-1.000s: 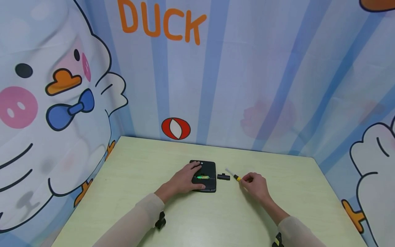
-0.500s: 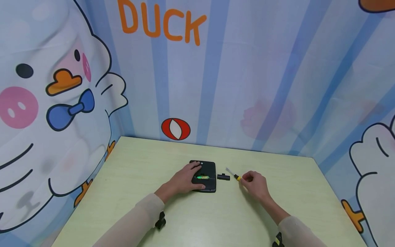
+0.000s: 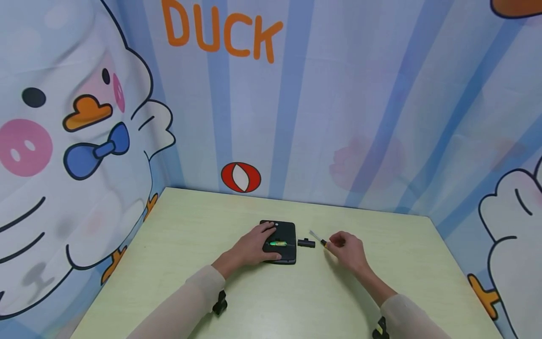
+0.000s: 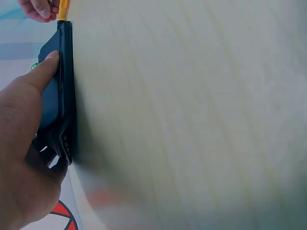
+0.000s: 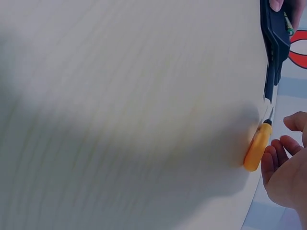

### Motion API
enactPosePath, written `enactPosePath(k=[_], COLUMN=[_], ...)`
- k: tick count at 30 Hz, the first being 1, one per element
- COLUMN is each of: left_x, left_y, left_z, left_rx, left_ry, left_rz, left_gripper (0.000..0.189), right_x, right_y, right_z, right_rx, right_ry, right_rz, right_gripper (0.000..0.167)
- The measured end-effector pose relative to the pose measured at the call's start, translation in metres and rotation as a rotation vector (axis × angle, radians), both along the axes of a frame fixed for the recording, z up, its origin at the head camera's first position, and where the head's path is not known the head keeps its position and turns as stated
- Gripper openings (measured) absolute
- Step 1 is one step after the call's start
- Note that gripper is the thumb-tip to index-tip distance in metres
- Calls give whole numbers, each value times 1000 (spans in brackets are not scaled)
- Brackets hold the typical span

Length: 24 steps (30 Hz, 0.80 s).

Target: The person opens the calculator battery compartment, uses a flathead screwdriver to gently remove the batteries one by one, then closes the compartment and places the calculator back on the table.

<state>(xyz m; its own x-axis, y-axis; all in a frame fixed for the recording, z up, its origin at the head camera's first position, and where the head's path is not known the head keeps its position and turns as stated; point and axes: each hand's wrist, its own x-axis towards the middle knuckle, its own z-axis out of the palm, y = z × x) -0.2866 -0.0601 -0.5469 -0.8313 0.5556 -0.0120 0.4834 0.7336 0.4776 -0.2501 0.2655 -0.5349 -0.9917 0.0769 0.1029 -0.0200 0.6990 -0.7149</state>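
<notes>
In the head view, a flat black device (image 3: pixel 288 233) lies on the table, a green battery (image 3: pixel 278 244) in the slot on its upper face. My left hand (image 3: pixel 254 244) holds it at its left side, thumb along the near part, fingers over the far part. Just right of it lies a small black battery cover (image 3: pixel 306 243). A screwdriver with a yellow handle (image 5: pixel 257 147) rests on the table, its shaft (image 3: pixel 315 235) toward the cover. Beside that handle is my right hand (image 3: pixel 349 252), thumb and fingertips apart with nothing between them in the right wrist view.
The pale wooden table (image 3: pixel 237 301) runs back to a blue striped cloth (image 3: pixel 254 117) printed with ducks. Side cloths stand at left and right. Each wrist wears a dark strap mount (image 3: pixel 220 302).
My right hand has come away from the screwdriver's handle and shifted slightly up, its thumb and fingers parted. The screwdriver has barely moved; the left hand and black device stay put.
</notes>
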Motion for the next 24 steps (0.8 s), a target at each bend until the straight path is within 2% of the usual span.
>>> enactPosePath(k=[24], left_x=[-1], left_y=[0], left_z=[-1], left_rx=[-2], left_ry=[7], left_rz=[-5], left_gripper=[91], right_x=[7], right_y=[-36], right_z=[12], right_rx=[-74], right_ry=[26], right_rz=[108], right_gripper=[16])
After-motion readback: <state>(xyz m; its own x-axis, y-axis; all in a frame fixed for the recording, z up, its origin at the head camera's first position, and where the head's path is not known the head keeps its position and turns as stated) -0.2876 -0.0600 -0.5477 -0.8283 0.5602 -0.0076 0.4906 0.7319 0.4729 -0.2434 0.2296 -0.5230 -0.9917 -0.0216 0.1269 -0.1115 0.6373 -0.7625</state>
